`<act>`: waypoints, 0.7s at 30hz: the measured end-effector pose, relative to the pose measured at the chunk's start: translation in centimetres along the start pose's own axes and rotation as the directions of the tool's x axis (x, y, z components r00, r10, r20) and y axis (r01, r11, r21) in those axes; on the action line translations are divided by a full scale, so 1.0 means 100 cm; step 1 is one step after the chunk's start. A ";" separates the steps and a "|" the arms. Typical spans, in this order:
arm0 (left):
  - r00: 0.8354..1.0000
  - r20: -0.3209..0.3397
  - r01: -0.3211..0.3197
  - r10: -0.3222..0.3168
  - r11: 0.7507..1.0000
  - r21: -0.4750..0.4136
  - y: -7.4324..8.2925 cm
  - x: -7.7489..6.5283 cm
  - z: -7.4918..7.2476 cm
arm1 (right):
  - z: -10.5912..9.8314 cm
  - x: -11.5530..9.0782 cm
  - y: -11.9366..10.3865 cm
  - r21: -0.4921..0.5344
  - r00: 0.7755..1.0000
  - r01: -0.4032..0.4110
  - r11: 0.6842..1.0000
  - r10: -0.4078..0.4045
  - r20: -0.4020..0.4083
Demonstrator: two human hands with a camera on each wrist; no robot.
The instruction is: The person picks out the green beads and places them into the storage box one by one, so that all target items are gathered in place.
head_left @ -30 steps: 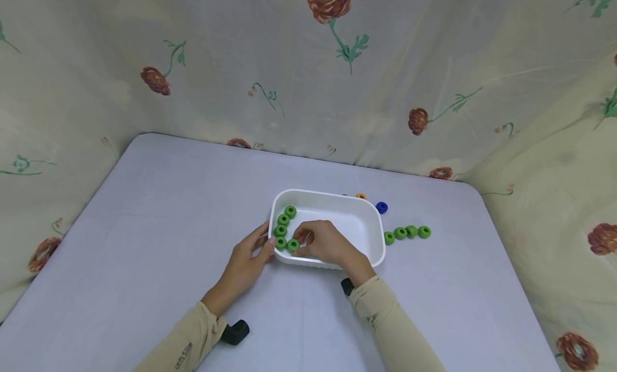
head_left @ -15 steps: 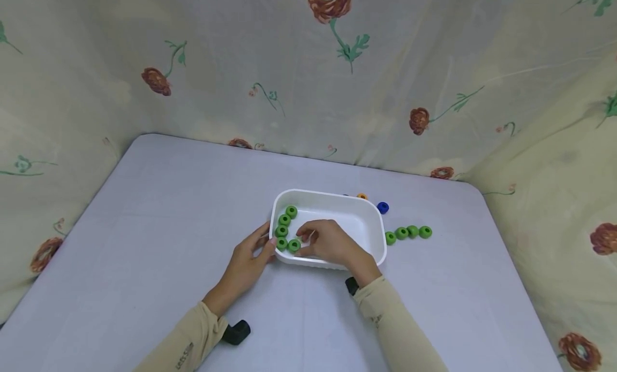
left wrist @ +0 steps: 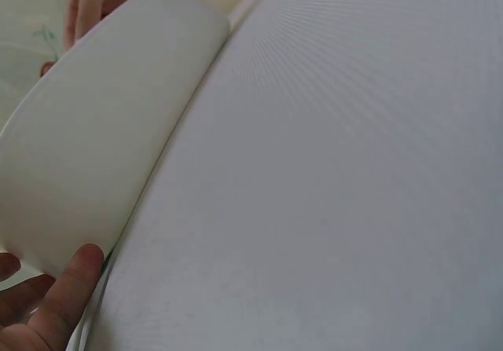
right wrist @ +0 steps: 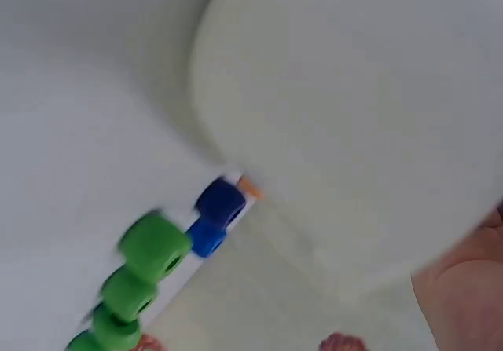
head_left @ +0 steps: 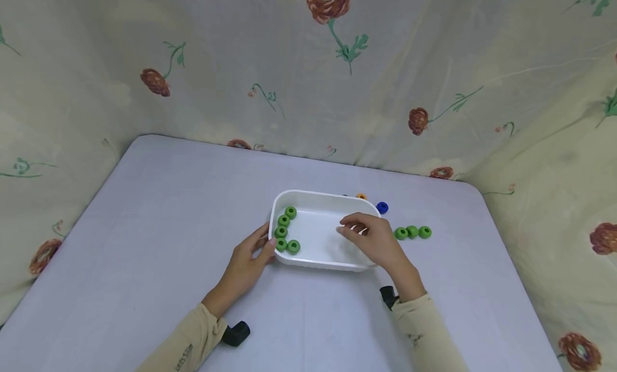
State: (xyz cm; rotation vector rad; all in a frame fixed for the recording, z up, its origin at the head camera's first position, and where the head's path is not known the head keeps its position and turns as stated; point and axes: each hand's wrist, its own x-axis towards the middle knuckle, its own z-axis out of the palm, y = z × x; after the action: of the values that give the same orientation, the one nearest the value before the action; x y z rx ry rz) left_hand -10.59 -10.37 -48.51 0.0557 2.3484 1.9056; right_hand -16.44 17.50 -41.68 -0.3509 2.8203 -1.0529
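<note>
A white tray [head_left: 318, 264] stands on the table, with several green beads [head_left: 284, 220] inside along its left wall. One more green bead [head_left: 293, 247] lies beside the bottom one, at the front left corner. My left hand [head_left: 246, 265] grips the tray's left end; in the left wrist view its fingers [left wrist: 75, 288] lie against the outer wall. My right hand [head_left: 373, 241] hovers over the tray's right end, fingers loosely bent, nothing showing between them. At the edge of the right wrist view, part of that hand [right wrist: 464, 296] appears past the tray wall.
Right of the tray is a row of green beads [head_left: 412, 232], partly hidden by my right hand in the head view. A blue bead [head_left: 382, 207] and an orange bead [head_left: 361, 196] lie behind the tray. Flowered cloth [head_left: 289, 67] hangs beyond the table's back edge.
My right hand has let go of the green bead at the front left corner and moved right across the tray. The left hand stays on the tray's left end.
</note>
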 end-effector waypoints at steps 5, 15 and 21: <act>1.000 -0.005 -0.008 0.008 1.000 -0.002 -0.002 0.000 0.001 | -0.015 -0.010 0.024 0.044 0.991 -0.072 0.996 0.076 -0.111; 1.000 -0.006 0.013 -0.013 1.000 -0.006 -0.001 0.000 0.003 | -0.029 -0.024 0.074 0.268 0.820 -0.173 0.948 0.289 -0.493; 1.000 -0.010 0.014 -0.014 1.000 0.007 0.000 -0.001 0.003 | -0.041 -0.031 0.094 0.379 0.765 -0.167 0.910 0.362 -0.532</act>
State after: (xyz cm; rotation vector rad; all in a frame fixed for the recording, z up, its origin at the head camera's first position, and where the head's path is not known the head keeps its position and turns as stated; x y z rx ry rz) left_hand -10.50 -10.12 -48.60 0.0303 2.3551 1.8961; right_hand -15.89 27.73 -44.69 0.5031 2.9709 -1.7488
